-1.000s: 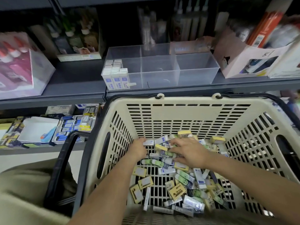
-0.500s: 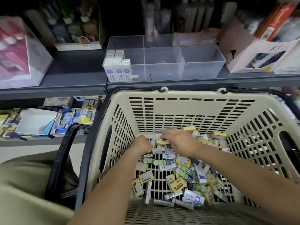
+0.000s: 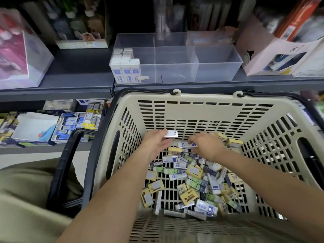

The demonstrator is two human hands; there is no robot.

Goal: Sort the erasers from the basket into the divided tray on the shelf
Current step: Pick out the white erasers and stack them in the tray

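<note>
Left hand (image 3: 157,143) pinches a white eraser (image 3: 171,133) between thumb and fingers, near the far wall of the basket (image 3: 201,109). Right hand (image 3: 207,146) grips a white-and-blue eraser (image 3: 187,145) over the loose pile (image 3: 192,181). One yellow sleeve (image 3: 189,197) reads "2B"; other print is blurred. The divided tray (image 3: 217,67) sits at the front edge of the shelf (image 3: 78,74), with boxed erasers (image 3: 126,71) upright in its left compartment.

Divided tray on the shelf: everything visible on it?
The divided tray is a clear plastic rectangular box, sitting flat on the grey shelf behind the basket. Thin clear walls split it into several compartments. The left one holds white erasers with blue labels, standing in rows; the others show none.
</note>
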